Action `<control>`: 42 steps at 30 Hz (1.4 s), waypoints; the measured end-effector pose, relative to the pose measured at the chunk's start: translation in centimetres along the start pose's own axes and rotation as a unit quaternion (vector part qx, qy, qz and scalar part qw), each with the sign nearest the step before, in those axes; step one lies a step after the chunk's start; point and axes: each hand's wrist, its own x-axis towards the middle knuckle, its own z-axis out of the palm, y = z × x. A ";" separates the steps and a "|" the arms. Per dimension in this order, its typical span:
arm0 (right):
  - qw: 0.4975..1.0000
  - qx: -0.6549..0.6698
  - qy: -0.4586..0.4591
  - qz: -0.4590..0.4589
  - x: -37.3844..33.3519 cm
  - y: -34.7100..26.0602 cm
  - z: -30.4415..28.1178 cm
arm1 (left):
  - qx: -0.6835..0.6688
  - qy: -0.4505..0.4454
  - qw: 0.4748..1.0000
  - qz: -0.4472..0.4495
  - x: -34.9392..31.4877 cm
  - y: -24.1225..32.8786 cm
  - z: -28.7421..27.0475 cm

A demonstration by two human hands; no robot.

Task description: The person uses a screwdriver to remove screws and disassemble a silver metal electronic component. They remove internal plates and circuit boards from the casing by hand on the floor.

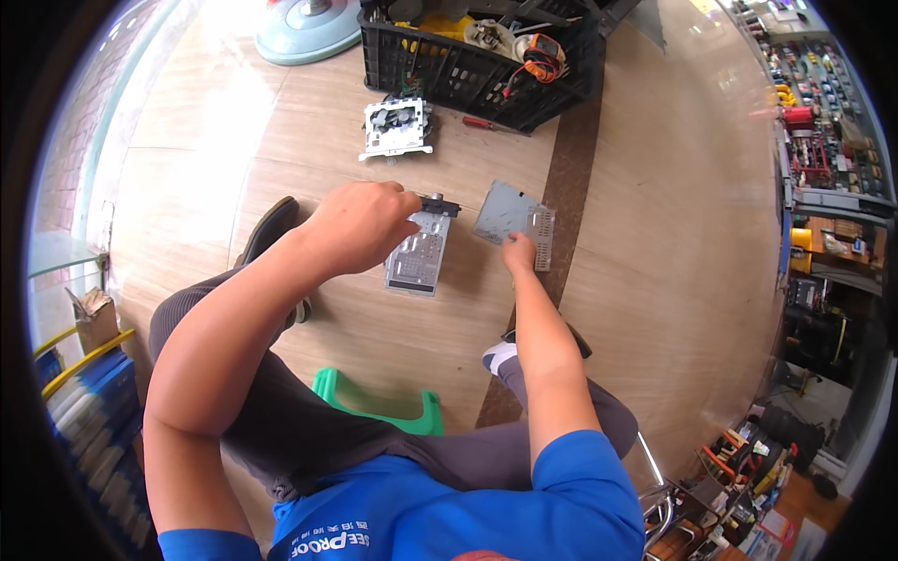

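Observation:
A silvery metal device casing [418, 252] with rows of small holes lies on the floor before me, a black front panel [438, 205] along its far end. My left hand [369, 222] is closed at the far left corner of this casing, its fingertips at the black panel. To the right lies a flat grey metal cover plate [506, 211], beside a slotted metal piece [542, 236]; whether they are joined I cannot tell. My right hand [520, 252] pinches the near edge of the cover plate. Farther off sits a white disc-drive mechanism [396, 129].
A black plastic crate [458, 73] of tools and parts stands at the far side, a red-handled screwdriver [480, 122] near it. Beyond left is a round pale-blue base [309, 33]. A green stool [374, 411] is beneath me. Cluttered shelves [823, 140] line the right.

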 end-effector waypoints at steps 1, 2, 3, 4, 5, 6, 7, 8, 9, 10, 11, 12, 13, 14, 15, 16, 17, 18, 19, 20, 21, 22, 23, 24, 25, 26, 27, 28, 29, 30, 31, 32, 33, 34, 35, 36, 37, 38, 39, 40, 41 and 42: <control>1.000 -0.003 0.006 -0.005 -0.1 -0.5 -1.2 | 0.002 -0.002 1.000 0.002 0.0 0.0 0.2; 0.999 -0.019 -0.006 -0.033 -0.3 -0.9 -2.5 | 0.003 -0.004 1.000 0.004 0.0 -0.1 0.3; 0.997 -0.037 -0.018 -0.061 -0.5 -1.4 -4.0 | 0.001 0.005 1.000 0.007 0.1 -0.1 0.5; 0.997 -0.041 -0.013 -0.065 -1.0 -2.5 -5.4 | 0.005 -0.005 1.000 0.005 0.2 -0.2 0.7; 0.993 -0.034 -0.051 -0.097 -1.6 -3.6 -6.9 | 0.009 -0.016 1.000 0.003 0.2 -0.3 0.9; 0.988 -0.029 -0.087 -0.128 -2.4 -4.9 -8.7 | 0.007 -0.009 1.000 0.006 0.3 -0.4 1.2; 0.988 -0.030 -0.081 -0.130 -3.4 -6.2 -10.0 | 0.007 -0.009 1.000 0.002 0.2 -0.6 1.4; 0.984 -0.003 -0.110 -0.142 -4.6 -7.5 -11.2 | 0.006 -0.010 1.000 -0.003 0.3 -0.7 1.7; 0.978 0.024 -0.140 -0.151 -6.2 -8.9 -12.6 | 0.006 -0.007 1.000 0.002 0.4 -0.9 2.0; 0.978 0.027 -0.141 -0.154 -8.6 -11.2 -13.9 | 0.004 -0.025 0.999 -0.023 0.1 -1.3 2.5; 0.970 0.035 -0.180 -0.162 -11.4 -13.9 -15.8 | 0.003 -0.042 0.998 -0.048 -0.2 -1.8 2.9; 0.962 0.042 -0.213 -0.168 -13.7 -15.8 -17.6 | 0.007 -0.037 0.998 -0.044 -0.1 -2.2 3.5; 0.963 0.043 -0.204 -0.168 -15.4 -16.6 -19.0 | -0.001 -0.042 0.999 -0.032 0.3 -2.5 4.4; 0.957 0.062 -0.206 -0.196 -17.0 -17.3 -20.0 | -0.009 -0.048 0.999 -0.023 0.6 -3.0 5.4; 0.948 0.082 -0.210 -0.224 -18.1 -17.4 -20.3 | -0.005 -0.046 0.999 -0.021 0.9 -3.9 6.9; 0.947 0.126 -0.192 -0.226 -18.3 -16.2 -19.7 | -0.031 -0.026 0.999 -0.031 1.7 -4.6 8.6; 0.948 0.127 -0.184 -0.225 -18.4 -16.3 -19.8 | -0.057 -0.007 0.998 -0.041 2.6 -5.3 9.9; 0.955 0.060 -0.145 -0.252 -18.4 -16.6 -19.9 | -0.058 -0.021 0.996 -0.071 3.2 -5.5 10.7; 0.951 -0.002 -0.115 -0.286 -18.9 -17.9 -19.3 | -0.051 -0.021 0.995 -0.079 2.5 -7.3 12.4; 0.946 -0.013 -0.111 -0.304 -19.2 -20.3 -19.1 | -0.195 0.040 0.959 -0.201 1.5 -9.5 14.9; 0.946 -0.008 -0.112 -0.305 -18.7 -20.5 -18.7 | -0.335 0.102 0.886 -0.305 1.3 -10.3 16.3; 0.947 0.013 -0.110 -0.303 -17.7 -19.8 -18.6 | -0.469 0.015 0.804 -0.365 1.3 -8.8 16.5; 0.946 0.035 -0.109 -0.302 -16.8 -19.1 -18.6 | -0.551 0.044 0.746 -0.371 1.1 -8.1 19.3; 0.948 0.016 -0.108 -0.299 -16.2 -18.7 -18.1 | -0.569 0.024 0.738 -0.361 0.1 -8.5 20.8; 0.949 0.018 -0.108 -0.296 -15.7 -18.5 -18.0 | -0.589 0.001 0.729 -0.349 -0.4 -8.4 21.6; 0.953 -0.013 -0.119 -0.280 -15.3 -18.3 -17.8 | -0.587 -0.002 0.730 -0.349 -0.3 -8.9 21.8; 0.955 -0.042 -0.131 -0.262 -15.3 -18.2 -17.6 | -0.605 -0.036 0.722 -0.334 -0.3 -9.2 21.8; 0.957 -0.037 -0.131 -0.257 -15.4 -18.0 -17.4 | -0.621 -0.071 0.713 -0.317 -0.2 -9.3 21.8; 0.955 -0.070 -0.146 -0.250 -15.6 -17.7 -17.1 | -0.618 -0.075 0.715 -0.319 0.1 -9.2 22.2; 0.953 -0.100 -0.160 -0.238 -15.8 -17.5 -16.8 | -0.647 -0.077 0.692 -0.310 0.3 -9.0 22.3; 0.956 -0.091 -0.160 -0.230 -15.7 -17.2 -16.5 | -0.676 -0.080 0.668 -0.300 0.5 -8.9 22.5; 0.951 -0.105 -0.182 -0.226 -15.4 -16.9 -16.4 | -0.686 -0.070 0.657 -0.306 0.9 -8.6 22.8; 0.945 -0.120 -0.204 -0.228 -15.3 -17.1 -16.3 | -0.681 -0.073 0.660 -0.308 1.0 -8.9 23.2; 0.946 -0.114 -0.204 -0.225 -15.3 -17.3 -16.1 | -0.713 -0.070 0.637 -0.283 1.1 -9.0 23.8; 0.945 -0.114 -0.205 -0.229 -15.4 -17.6 -15.8 | -0.744 -0.065 0.613 -0.257 1.1 -9.4 24.2; 0.943 -0.120 -0.210 -0.229 -15.4 -17.5 -15.7 | -0.754 -0.051 0.607 -0.248 1.2 -8.9 24.9; 0.943 -0.119 -0.213 -0.226 -15.4 -17.4 -15.6 | -0.754 -0.054 0.605 -0.250 1.4 -8.9 25.2; 0.940 -0.129 -0.226 -0.220 -15.3 -17.5 -15.5 | -0.756 -0.063 0.600 -0.255 1.5 -8.9 25.4; 0.937 -0.139 -0.238 -0.214 -15.2 -17.4 -15.3 | -0.759 -0.072 0.595 -0.257 1.8 -8.8 25.4; 0.937 -0.139 -0.240 -0.213 -15.0 -17.1 -15.0 | -0.759 -0.073 0.593 -0.258 1.9 -8.8 25.4; 0.937 -0.137 -0.240 -0.214 -14.9 -16.8 -14.7 | -0.763 -0.085 0.587 -0.257 2.0 -8.8 25.4; 0.937 -0.134 -0.237 -0.218 -14.7 -16.6 -14.2 | -0.766 -0.095 0.583 -0.255 2.1 -9.0 25.3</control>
